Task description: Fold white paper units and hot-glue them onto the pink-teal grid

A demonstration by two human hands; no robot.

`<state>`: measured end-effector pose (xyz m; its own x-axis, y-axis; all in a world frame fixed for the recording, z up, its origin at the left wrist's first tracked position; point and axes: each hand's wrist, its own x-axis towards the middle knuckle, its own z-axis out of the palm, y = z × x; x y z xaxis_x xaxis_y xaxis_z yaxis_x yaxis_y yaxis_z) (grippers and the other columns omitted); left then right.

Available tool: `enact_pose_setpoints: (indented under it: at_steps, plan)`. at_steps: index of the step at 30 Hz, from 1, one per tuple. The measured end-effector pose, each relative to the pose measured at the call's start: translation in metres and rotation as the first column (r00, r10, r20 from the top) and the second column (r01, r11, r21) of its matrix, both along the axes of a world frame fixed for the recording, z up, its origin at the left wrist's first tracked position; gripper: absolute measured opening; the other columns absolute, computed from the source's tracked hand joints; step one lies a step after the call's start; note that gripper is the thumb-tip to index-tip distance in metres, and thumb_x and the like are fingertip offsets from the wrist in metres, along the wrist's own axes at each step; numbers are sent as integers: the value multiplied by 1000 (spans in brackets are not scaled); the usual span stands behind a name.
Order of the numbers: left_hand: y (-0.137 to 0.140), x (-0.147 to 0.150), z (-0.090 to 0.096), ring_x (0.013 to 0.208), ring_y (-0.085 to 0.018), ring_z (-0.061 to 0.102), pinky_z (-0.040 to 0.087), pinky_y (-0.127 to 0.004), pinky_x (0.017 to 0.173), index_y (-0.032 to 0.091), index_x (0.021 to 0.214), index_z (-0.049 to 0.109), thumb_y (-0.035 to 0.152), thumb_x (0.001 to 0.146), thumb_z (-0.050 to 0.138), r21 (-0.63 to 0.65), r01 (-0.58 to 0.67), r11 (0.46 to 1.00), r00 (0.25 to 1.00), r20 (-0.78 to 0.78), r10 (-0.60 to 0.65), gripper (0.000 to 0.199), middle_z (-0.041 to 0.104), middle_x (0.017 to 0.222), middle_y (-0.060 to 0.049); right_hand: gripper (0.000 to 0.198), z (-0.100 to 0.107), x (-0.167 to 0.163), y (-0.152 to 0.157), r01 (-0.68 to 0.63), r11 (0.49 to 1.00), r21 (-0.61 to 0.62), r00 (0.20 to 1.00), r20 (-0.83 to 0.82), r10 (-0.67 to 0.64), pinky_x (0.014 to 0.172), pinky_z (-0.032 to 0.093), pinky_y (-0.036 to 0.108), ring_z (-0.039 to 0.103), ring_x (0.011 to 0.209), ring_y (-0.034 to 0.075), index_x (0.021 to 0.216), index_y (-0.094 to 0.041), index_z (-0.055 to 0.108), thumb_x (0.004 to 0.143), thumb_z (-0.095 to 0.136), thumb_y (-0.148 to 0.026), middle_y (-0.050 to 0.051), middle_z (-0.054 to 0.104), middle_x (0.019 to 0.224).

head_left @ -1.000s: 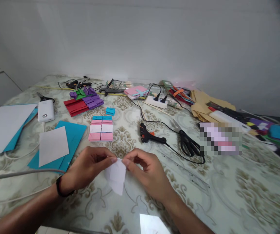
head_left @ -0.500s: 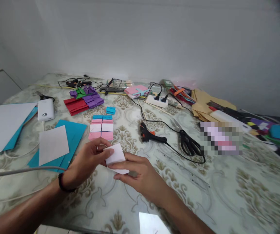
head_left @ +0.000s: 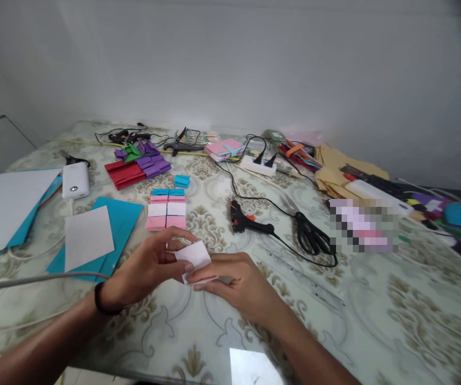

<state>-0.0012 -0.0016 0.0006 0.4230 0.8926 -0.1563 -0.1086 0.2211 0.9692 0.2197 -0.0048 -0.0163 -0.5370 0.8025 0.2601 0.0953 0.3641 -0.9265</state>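
Between my two hands is a small folded piece of white paper (head_left: pixel 196 256), creased and held above the table. My left hand (head_left: pixel 156 262) is closed on its left side, thumb on the near face and fingers behind. From the right, my right hand (head_left: pixel 234 278) grips the lower fold between fingers and thumb. Just beyond my hands lie folded pink, white and blue paper pieces (head_left: pixel 166 209) in two columns, and a small blue folded piece (head_left: pixel 182 181) sits past them. A white square sheet (head_left: pixel 89 238) rests on blue paper (head_left: pixel 128 214) left of my left hand.
Right of the middle are a black glue gun (head_left: pixel 250 220), black-handled scissors (head_left: pixel 310 232) and a clear ruler (head_left: pixel 300 278). A white power strip (head_left: pixel 258 166) with cords lies behind. Red folded paper (head_left: pixel 124 174), purple folded paper (head_left: pixel 154 164) and a white power bank (head_left: pixel 75 181) stand at left.
The white paper has been turned and tilted between my hands, its lower fold now seen nearly edge-on. My left thumb has moved down toward that fold, and the right fingers have shifted along it.
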Motion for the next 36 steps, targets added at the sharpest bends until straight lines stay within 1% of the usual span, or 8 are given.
enact_pose_setpoints:
  at_steps: [9,12,18,22,25,30,33,36]
  plan:
    - [-1,1,5,72,-17,73,61,-27,68,18,108,64,38,94,76,92,-31,995,997,-66,38,27,76,79,-2,6,13,-2,0,21,996,-86,1000,19,-20,77,58,24,69,88,15,91,-22,80,93,77,-18,2,68,97]
    - [0,0,3,70,-16,71,56,-25,65,17,112,65,36,89,80,61,-72,996,990,-115,79,33,78,78,-3,3,14,-3,-2,57,986,-157,998,23,-54,74,57,23,67,84,14,92,-22,78,93,76,-20,1,66,96]
    - [0,1,3,57,-8,55,37,-18,53,18,82,59,30,81,84,50,-67,996,987,-145,74,27,61,64,6,11,11,-6,-6,155,936,-315,985,-20,-170,74,55,26,66,82,15,98,-24,70,90,77,-26,-1,67,92]
    - [-2,1,4,64,-13,62,42,-21,57,22,103,60,31,81,83,-12,5,1000,989,-149,-7,33,67,70,4,32,9,-5,-6,173,908,-380,970,-92,-224,75,53,26,62,78,13,118,-28,63,89,77,-26,-5,61,85]
    - [-2,1,5,68,-15,64,44,-24,59,20,114,70,35,87,77,74,34,997,967,-254,-14,32,72,79,-1,31,9,-5,-5,166,907,-386,974,-79,-212,77,53,26,62,77,13,115,-27,64,88,78,-26,-6,61,83]
    - [-2,0,2,73,-17,64,47,-26,64,17,85,80,41,93,71,192,55,980,926,-376,21,27,76,79,-4,30,10,-6,-5,151,925,-349,982,-54,-181,80,55,29,65,80,14,114,-25,66,87,78,-24,-4,65,84]
    - [-3,0,-1,72,-17,65,48,-25,65,18,84,80,41,93,71,213,-9,977,940,-333,81,27,76,79,-3,14,12,-7,-5,184,930,-319,981,-5,-196,72,52,27,61,75,14,100,-22,68,91,75,-30,-3,62,79]
    - [-4,1,1,72,-17,67,50,-25,65,18,84,79,40,92,73,195,-59,979,955,-275,112,24,78,79,-3,24,14,-7,-6,206,929,-307,978,34,-206,62,47,25,55,66,13,77,-20,62,94,71,-36,-3,59,70]
